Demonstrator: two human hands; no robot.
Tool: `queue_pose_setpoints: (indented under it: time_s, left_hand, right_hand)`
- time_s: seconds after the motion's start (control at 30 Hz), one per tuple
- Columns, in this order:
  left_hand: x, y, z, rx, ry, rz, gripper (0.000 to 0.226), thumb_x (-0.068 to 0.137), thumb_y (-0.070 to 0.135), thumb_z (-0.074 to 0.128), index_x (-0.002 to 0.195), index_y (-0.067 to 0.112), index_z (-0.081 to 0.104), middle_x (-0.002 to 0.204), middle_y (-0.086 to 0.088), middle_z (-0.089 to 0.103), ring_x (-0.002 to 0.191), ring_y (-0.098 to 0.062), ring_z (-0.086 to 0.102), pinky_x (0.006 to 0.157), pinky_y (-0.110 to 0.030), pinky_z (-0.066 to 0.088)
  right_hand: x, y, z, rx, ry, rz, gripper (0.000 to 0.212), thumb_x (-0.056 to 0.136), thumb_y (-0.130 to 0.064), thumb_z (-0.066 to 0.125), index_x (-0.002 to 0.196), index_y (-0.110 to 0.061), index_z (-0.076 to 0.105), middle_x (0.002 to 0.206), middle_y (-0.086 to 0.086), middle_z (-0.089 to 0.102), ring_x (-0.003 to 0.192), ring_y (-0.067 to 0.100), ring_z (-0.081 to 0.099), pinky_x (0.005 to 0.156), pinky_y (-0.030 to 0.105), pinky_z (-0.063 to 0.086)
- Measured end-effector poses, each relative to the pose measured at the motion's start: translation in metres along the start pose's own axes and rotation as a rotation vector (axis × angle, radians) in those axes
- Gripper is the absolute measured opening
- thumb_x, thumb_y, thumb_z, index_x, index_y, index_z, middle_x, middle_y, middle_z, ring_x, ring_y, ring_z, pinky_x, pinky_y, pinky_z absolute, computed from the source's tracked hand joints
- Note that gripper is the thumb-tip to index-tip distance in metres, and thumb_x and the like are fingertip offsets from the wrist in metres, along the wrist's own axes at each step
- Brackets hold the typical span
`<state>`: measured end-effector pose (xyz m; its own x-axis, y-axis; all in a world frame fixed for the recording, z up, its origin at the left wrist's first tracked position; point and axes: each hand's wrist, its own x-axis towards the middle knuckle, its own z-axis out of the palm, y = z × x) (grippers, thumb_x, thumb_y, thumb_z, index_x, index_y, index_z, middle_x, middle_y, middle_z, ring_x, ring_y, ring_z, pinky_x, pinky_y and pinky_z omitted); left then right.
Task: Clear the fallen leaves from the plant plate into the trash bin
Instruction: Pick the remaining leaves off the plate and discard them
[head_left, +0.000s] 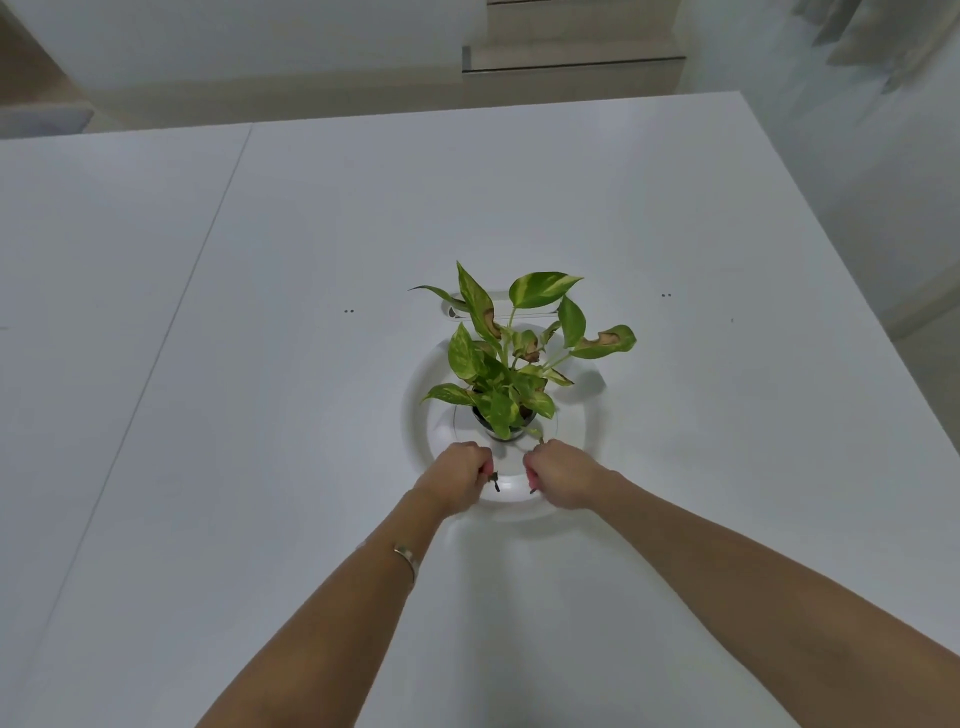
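Note:
A small potted plant (511, 364) with green and yellow leaves, some browned, stands in the middle of a round white plate (421, 410) on a white table. My left hand (457, 475) is over the plate's near rim, fingers closed on a small dark leaf piece (494, 480). My right hand (563, 475) is beside it over the same rim, closed on another dark leaf piece (533, 487). No trash bin is in view.
The white table (260, 415) spreads wide on all sides, with a seam running down its left part. A white oval cable slot (524, 310) sits just behind the plate. The table's far edge and right edge are visible.

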<state>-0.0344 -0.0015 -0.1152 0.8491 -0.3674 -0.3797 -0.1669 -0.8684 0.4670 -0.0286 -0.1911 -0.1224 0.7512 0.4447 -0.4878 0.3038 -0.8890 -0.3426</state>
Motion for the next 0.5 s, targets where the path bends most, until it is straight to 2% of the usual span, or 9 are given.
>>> queue_pose_setpoints:
  time_s: [0.13, 0.23, 0.3, 0.37, 0.43, 0.5]
  left_hand:
    - [-0.002, 0.010, 0.007, 0.037, -0.025, 0.039, 0.028, 0.081, 0.002, 0.047, 0.096, 0.013, 0.068, 0.102, -0.009, 0.063, 0.092, -0.027, 0.061, 0.081, -0.035, 0.051]
    - [-0.003, 0.012, 0.011, 0.038, -0.010, 0.023, 0.024, 0.077, 0.004, 0.051, 0.089, 0.012, 0.070, 0.099, -0.008, 0.062, 0.087, -0.025, 0.059, 0.079, -0.033, 0.051]
    - [-0.002, 0.013, 0.013, 0.030, 0.004, -0.003, 0.014, 0.076, 0.013, 0.060, 0.087, 0.011, 0.068, 0.091, -0.004, 0.058, 0.080, -0.019, 0.053, 0.074, -0.029, 0.047]
    - [0.001, 0.015, 0.015, 0.010, 0.015, -0.045, 0.015, 0.073, 0.018, 0.070, 0.085, 0.010, 0.067, 0.085, 0.001, 0.050, 0.077, -0.017, 0.049, 0.069, -0.027, 0.043]
    - [0.003, 0.018, 0.017, 0.020, 0.026, -0.087, 0.011, 0.076, 0.011, 0.069, 0.085, 0.007, 0.066, 0.086, 0.001, 0.049, 0.080, -0.023, 0.056, 0.070, -0.030, 0.045]
    - [0.003, 0.023, 0.018, 0.055, 0.025, -0.105, 0.008, 0.081, 0.003, 0.061, 0.088, 0.003, 0.066, 0.089, -0.007, 0.053, 0.088, -0.031, 0.061, 0.072, -0.033, 0.047]
  right_hand:
    - [-0.003, 0.020, -0.011, 0.117, 0.041, 0.099, 0.023, 0.078, 0.000, 0.051, 0.068, -0.022, 0.051, 0.089, 0.005, 0.069, 0.086, 0.025, 0.063, 0.080, 0.037, 0.054]
    - [-0.004, 0.022, -0.014, 0.121, 0.002, 0.094, 0.020, 0.078, -0.002, 0.058, 0.073, -0.021, 0.054, 0.081, 0.003, 0.066, 0.083, 0.025, 0.066, 0.078, 0.035, 0.054]
    - [-0.002, 0.018, -0.012, 0.107, -0.015, 0.109, 0.014, 0.078, -0.005, 0.061, 0.078, -0.019, 0.059, 0.083, 0.005, 0.069, 0.082, 0.023, 0.065, 0.075, 0.033, 0.051]
    - [0.000, 0.014, -0.011, 0.079, -0.018, 0.120, 0.006, 0.077, -0.010, 0.067, 0.081, -0.015, 0.065, 0.087, 0.006, 0.071, 0.083, 0.022, 0.062, 0.071, 0.032, 0.049]
    - [0.002, 0.009, -0.007, 0.030, -0.017, 0.112, 0.008, 0.077, -0.017, 0.070, 0.083, -0.013, 0.067, 0.094, 0.009, 0.069, 0.088, 0.026, 0.062, 0.071, 0.034, 0.050]
    - [0.002, 0.004, -0.005, -0.049, -0.028, 0.091, 0.013, 0.083, -0.022, 0.064, 0.091, -0.012, 0.064, 0.101, 0.012, 0.066, 0.094, 0.029, 0.061, 0.074, 0.036, 0.050]
